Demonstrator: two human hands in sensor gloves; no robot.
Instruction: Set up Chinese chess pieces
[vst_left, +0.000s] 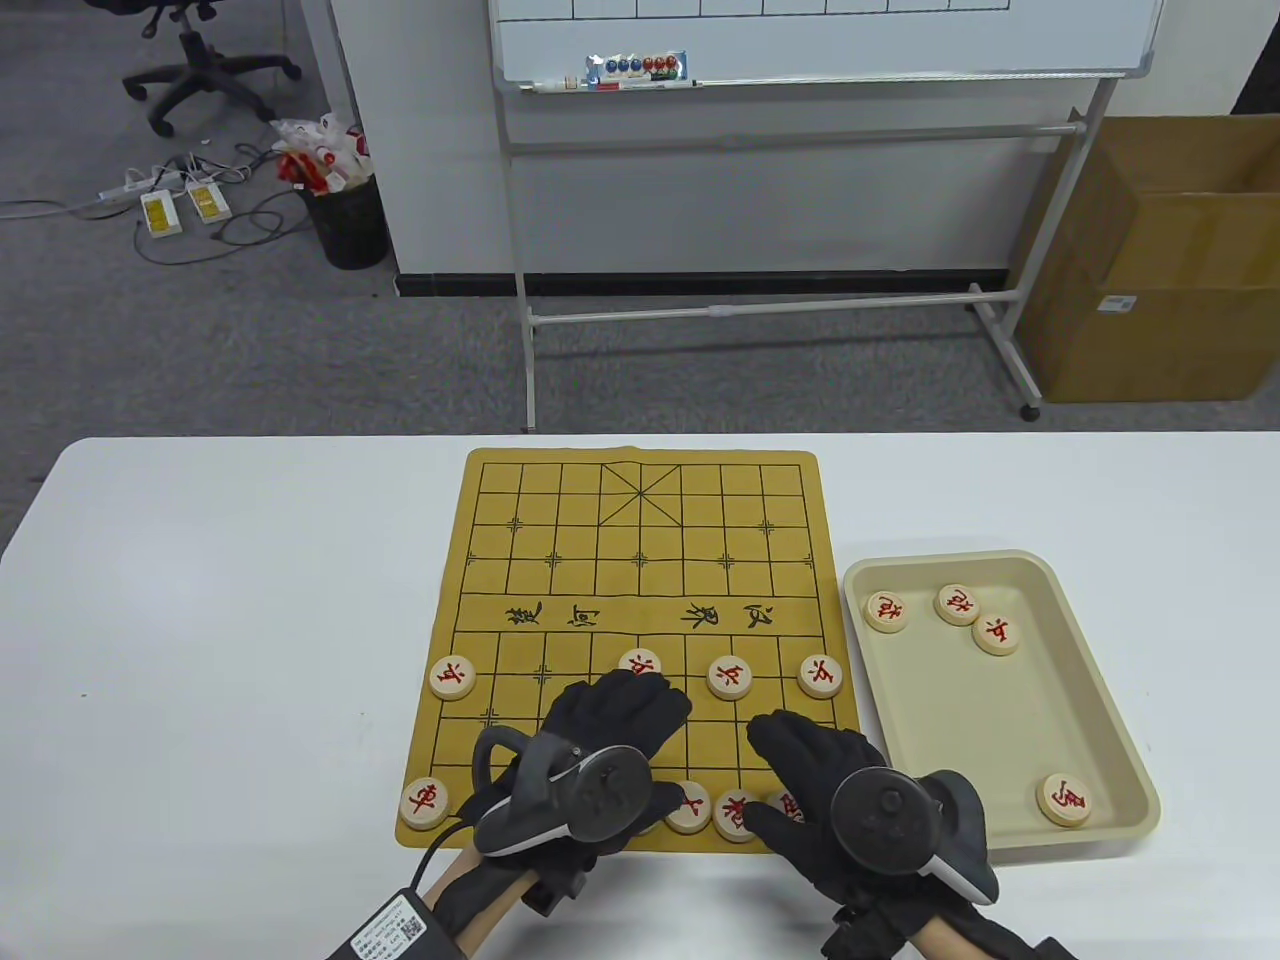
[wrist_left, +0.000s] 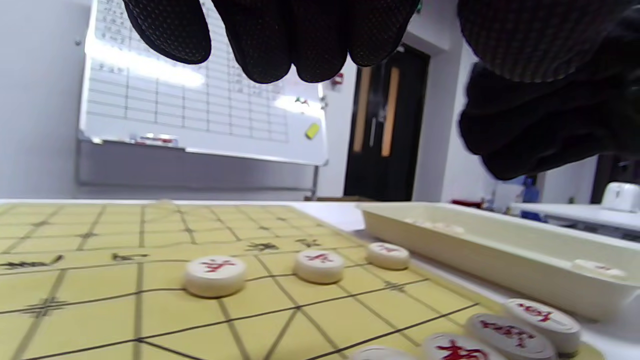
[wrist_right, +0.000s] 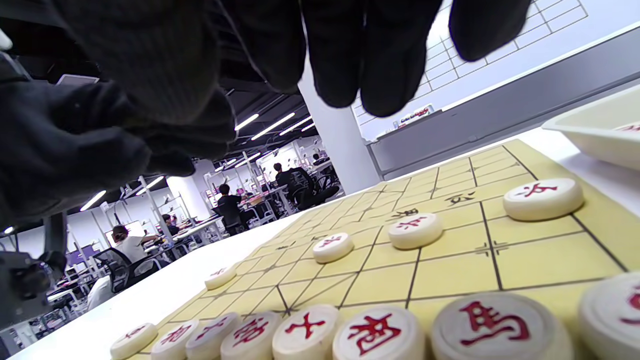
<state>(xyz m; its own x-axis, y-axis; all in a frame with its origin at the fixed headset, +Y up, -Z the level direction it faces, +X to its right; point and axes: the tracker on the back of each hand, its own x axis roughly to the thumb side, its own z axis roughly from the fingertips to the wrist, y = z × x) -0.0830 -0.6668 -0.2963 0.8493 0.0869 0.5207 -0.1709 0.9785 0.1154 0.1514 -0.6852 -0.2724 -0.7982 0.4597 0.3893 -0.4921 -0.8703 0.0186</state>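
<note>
Gloved left hand (vst_left: 600, 745) hiding near-row pieces (vst_left: 688, 808), possibly touching none

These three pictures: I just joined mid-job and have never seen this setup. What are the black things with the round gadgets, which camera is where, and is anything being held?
No robot here: these are a person's two hands in black sensor gloves, the left hand and right hand, each with a tracker strapped to its back.

The big picture looks down at the white table. The other two come from cameras on the wrists, looking low across the board, with the gloved fingers hanging in from the top.

On the table lies a yellow chess board with round, red-lettered pieces: four visible in a row and more along the near edge. Right of it, a beige tray holds four more pieces.

Both hands hover over the near rows; the wrist views show their fingers empty, so no grip on anything.
</note>
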